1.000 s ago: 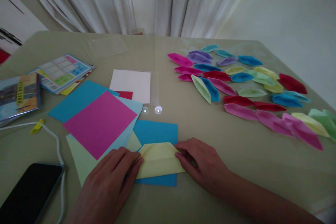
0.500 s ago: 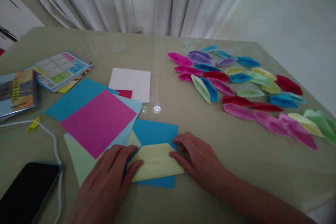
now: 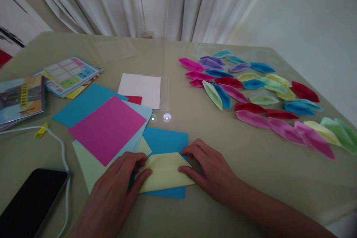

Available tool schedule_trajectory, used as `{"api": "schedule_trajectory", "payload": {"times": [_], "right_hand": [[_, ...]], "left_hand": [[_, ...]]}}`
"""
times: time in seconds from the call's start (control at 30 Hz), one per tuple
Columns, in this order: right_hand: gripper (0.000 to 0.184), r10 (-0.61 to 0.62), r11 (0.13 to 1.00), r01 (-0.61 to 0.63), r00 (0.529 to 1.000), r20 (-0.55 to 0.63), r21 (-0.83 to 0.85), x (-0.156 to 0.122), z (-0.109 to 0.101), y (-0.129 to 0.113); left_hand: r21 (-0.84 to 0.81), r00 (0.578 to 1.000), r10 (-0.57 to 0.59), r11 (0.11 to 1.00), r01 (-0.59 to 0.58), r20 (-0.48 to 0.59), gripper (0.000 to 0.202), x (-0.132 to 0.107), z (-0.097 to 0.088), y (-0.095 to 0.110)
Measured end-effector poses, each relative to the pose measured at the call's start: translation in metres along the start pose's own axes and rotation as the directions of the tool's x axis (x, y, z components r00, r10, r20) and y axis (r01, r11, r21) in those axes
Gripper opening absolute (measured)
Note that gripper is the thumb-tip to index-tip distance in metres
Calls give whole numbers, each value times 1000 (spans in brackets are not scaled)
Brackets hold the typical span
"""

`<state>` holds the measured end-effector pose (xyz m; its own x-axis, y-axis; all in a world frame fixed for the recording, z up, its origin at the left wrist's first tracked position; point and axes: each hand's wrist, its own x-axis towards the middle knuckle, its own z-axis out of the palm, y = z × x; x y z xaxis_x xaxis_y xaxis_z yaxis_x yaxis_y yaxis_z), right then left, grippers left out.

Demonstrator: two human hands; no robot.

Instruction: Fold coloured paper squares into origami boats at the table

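Observation:
Between my hands a pale yellow sheet of folded paper lies on a blue sheet of paper, its upper corners folded in. At its left end, my left hand grips it with the thumb on top and the fingers curled behind. My right hand pinches the right end, thumb on the paper and index finger at the slanted corner. Left of the fold, a magenta square sheet rests over light blue, blue and pale green sheets.
Several folded colourful paper pieces are spread over the table's right side. At the left are booklets, printed cards, a phone and a white cable. White paper lies behind the coloured sheets.
The view has shifted slightly. My right thumb and fingers have moved a little along the right end of the yellow paper; both hands keep hold of it.

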<state>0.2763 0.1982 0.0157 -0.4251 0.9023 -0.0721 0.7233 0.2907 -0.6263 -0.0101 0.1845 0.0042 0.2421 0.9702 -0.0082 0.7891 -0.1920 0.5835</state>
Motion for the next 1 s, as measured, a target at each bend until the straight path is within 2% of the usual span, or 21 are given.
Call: {"api": "schedule_trajectory", "payload": {"times": [0.37,0.73,1.0], "right_hand": [[28,-14,1000,14,1000,4,-25,-2,1,1],[28,-24,1000,24,1000,13,-6,-3,1,1],[27,-35,999,35,999,5,-10,-4,2,3]], "left_hand": [[-5,998,50,999,-51,-46,31,4,0,-1],[-21,998,56,998,-56,1,25,3,1,-3],[-24,997,74,997,-75,-9,25,3,-2,0]]}}
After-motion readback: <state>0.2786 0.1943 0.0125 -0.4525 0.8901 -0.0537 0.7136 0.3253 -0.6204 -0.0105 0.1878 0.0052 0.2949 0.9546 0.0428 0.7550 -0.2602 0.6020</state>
